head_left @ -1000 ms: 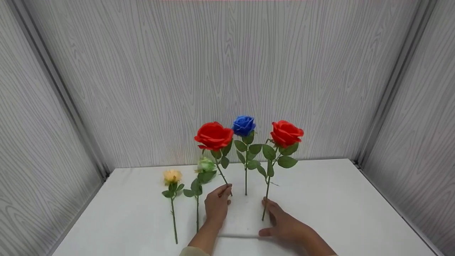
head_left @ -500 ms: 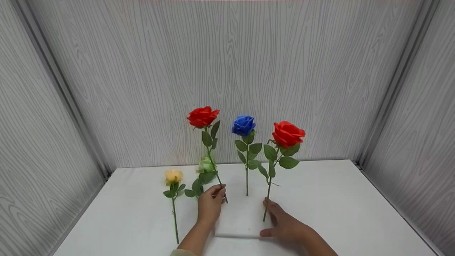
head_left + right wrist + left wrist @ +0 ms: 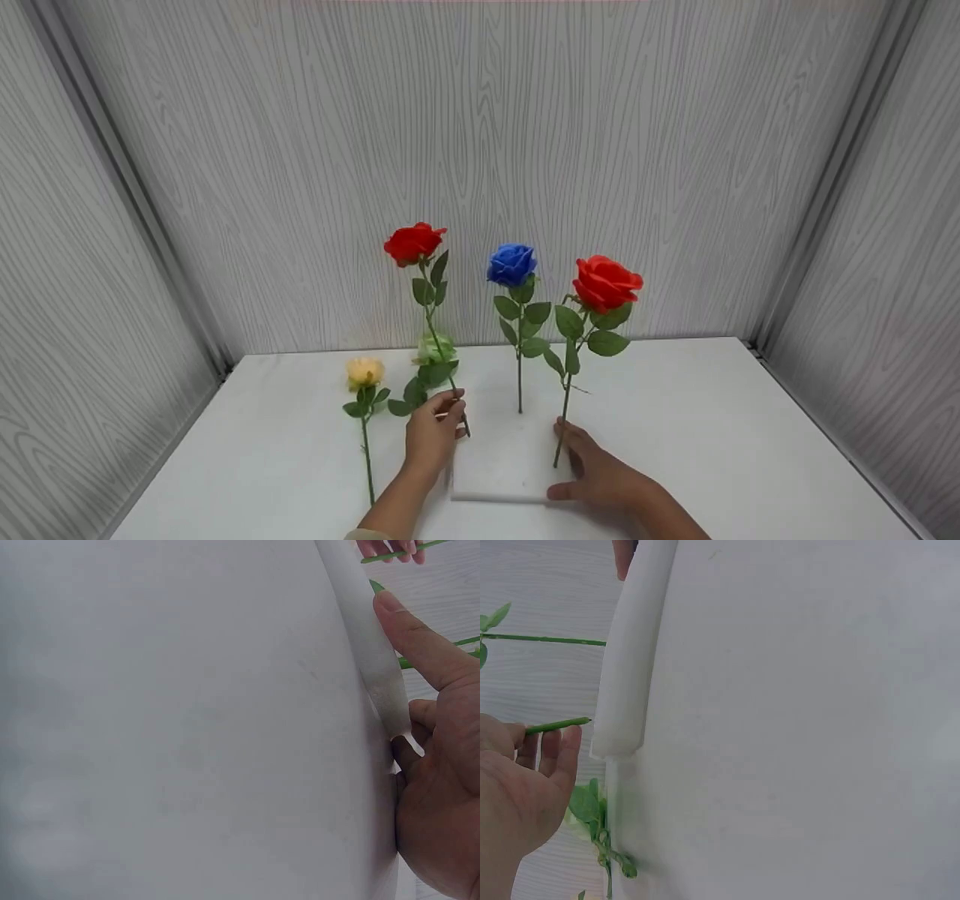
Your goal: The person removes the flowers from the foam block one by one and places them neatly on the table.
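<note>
My left hand [image 3: 433, 433] pinches the lower stem of a red rose [image 3: 415, 244], held up and leaning left, with its stem end [image 3: 574, 722] beside the left edge of a white block [image 3: 499, 469]. A blue rose [image 3: 512, 264] and a second red rose [image 3: 606, 283] stand upright in the block. My right hand [image 3: 604, 469] grips the block's right end, thumb [image 3: 405, 626] along its front edge and the other fingers curled against its side. The red rose's stem stands close by its index finger.
Left of the block, a yellow rose [image 3: 365, 373] and a pale green rose [image 3: 436, 349] lie on the white table [image 3: 750, 435]. The left forearm hides the green rose's stem. Grey wood-patterned panels [image 3: 480, 135] enclose the back and sides.
My left hand has moved left and slightly toward me with the red rose, its bloom rising and tilting farther left. My right hand stays in place on the block.
</note>
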A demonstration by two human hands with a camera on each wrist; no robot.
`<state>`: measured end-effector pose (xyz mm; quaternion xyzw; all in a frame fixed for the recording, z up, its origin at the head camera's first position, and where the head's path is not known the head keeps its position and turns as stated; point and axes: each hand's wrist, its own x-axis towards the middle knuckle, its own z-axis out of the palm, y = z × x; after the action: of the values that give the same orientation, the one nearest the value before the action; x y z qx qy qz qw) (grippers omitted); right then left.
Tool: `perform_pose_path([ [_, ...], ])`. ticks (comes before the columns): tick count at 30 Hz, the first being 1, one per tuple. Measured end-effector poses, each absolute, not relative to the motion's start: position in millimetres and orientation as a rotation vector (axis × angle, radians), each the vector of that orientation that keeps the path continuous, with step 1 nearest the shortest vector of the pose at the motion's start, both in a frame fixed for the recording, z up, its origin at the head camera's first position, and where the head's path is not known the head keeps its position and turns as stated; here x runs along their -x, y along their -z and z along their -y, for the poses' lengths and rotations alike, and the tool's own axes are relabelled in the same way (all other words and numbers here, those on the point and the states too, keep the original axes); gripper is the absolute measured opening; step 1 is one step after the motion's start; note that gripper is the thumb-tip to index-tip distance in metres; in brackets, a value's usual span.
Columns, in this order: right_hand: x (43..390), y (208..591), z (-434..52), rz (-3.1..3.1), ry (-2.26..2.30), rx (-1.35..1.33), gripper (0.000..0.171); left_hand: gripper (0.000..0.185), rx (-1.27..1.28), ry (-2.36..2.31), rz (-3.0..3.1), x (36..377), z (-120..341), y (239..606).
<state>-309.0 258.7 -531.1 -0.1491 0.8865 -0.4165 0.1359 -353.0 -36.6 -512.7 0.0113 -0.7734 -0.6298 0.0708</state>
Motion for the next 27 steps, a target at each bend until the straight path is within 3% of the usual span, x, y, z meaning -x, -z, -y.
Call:
perform_pose_path([
  [27, 311.3, 532.8, -256.1, -2.568, 1.204, 0.358, 0.120, 0.032, 0.032, 1.861, 2.414, 334.2, 66.5, 496.9],
])
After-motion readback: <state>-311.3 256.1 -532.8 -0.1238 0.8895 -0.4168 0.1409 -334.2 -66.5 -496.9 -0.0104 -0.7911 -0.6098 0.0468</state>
